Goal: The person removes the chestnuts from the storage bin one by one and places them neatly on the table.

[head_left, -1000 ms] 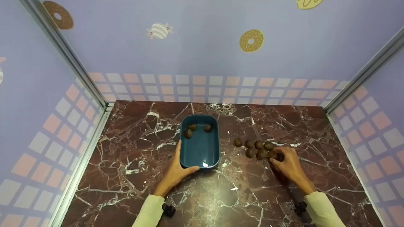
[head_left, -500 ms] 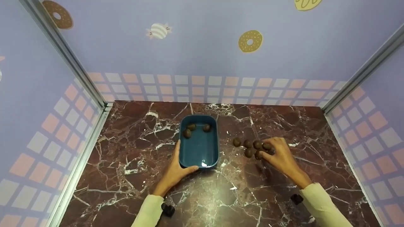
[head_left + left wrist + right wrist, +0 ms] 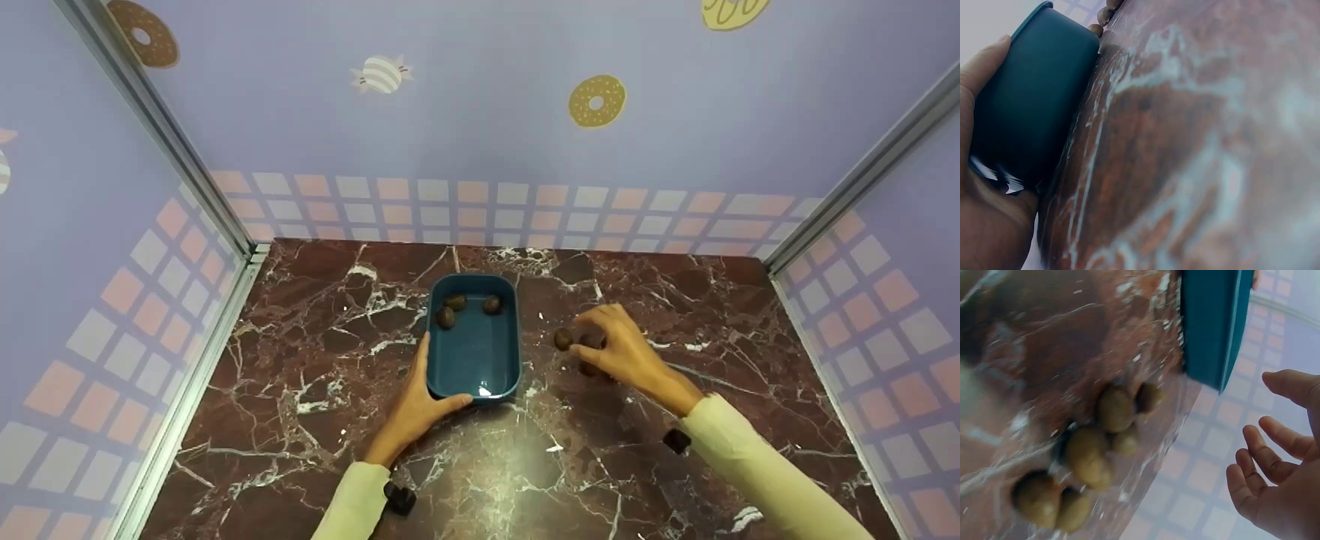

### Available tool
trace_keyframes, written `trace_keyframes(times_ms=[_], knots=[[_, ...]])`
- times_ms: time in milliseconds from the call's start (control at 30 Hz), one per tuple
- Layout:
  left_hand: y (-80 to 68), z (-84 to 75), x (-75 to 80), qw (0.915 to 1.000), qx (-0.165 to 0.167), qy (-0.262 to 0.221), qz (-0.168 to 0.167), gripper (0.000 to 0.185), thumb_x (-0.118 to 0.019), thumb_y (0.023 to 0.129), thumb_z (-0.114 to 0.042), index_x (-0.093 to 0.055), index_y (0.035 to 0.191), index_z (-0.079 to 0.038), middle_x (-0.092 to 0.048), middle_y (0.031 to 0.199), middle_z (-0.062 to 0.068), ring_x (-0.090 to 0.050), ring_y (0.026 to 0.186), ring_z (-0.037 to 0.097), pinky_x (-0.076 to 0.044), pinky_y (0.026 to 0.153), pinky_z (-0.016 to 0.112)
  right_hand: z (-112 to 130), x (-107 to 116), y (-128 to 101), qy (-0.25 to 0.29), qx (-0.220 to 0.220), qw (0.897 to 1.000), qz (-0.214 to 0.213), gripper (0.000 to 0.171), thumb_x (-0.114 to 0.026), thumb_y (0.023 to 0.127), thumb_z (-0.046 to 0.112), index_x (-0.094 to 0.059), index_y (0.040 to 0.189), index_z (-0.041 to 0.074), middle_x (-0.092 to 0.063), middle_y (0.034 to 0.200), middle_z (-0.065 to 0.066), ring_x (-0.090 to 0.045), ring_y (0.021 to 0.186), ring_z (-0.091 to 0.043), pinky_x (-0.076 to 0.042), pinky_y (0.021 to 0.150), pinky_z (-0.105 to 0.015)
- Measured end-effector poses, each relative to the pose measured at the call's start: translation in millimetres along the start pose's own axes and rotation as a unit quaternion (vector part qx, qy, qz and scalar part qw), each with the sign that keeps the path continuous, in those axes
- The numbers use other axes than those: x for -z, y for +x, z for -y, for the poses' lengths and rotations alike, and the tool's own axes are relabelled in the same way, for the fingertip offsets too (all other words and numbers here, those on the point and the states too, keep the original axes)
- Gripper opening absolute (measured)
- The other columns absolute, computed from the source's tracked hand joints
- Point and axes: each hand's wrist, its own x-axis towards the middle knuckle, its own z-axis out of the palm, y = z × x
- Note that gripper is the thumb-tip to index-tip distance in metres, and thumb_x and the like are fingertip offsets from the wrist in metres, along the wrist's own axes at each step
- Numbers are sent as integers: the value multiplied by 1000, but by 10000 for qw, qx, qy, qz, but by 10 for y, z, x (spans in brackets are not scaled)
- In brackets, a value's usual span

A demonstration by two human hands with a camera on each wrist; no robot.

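My left hand (image 3: 418, 409) holds a dark teal rectangular dish (image 3: 475, 360) at its near left corner, thumb on the near rim and fingers along the left wall. Three small brown-green, egg-shaped fruits (image 3: 445, 318) lie at the dish's far end. Right of the dish, my right hand (image 3: 619, 349) hovers over a loose group of the same fruits, thumb and fingers apart. One fruit (image 3: 562, 339) shows left of its fingertips; most others are hidden under the hand. In the right wrist view the hand (image 3: 1280, 467) holds nothing, beside several fruits (image 3: 1114, 408).
The dish and fruits stand on a dark red marbled tabletop (image 3: 322, 420). A patterned wall (image 3: 480, 112) closes off the back, with side walls left and right in metal frames. Black wrist cameras sit at both sleeves.
My right hand has moved left across the fruit group, from its right end toward the dish, with thumb and fingers spreading. The left hand and dish stay put.
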Motion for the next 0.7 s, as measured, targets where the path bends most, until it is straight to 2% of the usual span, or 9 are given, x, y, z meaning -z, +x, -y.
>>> trace_keyframes(times_ms=[300,500,700], knots=[[2,22,0,10000,46,21,-23,133,-99,85,-35,-6,179,-18,-7,185,15,-10,169,40,-17,131,68,197,-109,329,894,-287,9942,521,44,-91,91,17,-77,129,0,-75,124,-16,-66,113,-39,-55,100,-61],[-3,15,6,10000,29,37,-43,135,-99,84,-37,-6,179,-17,-8,184,15,-12,168,40,-18,131,65,288,-231,564,1033,-343,9893,968,49,-89,94,19,-73,135,-1,-72,132,-21,-67,118,-41,-54,105,-60],[-8,-6,2,10000,-36,66,-65,136,-100,83,-34,-6,180,-19,-10,185,13,-18,167,37,-20,131,62,340,-390,757,1177,-369,9863,1093,51,-88,94,18,-71,138,-1,-73,132,-18,-68,118,-41,-55,104,-55]])
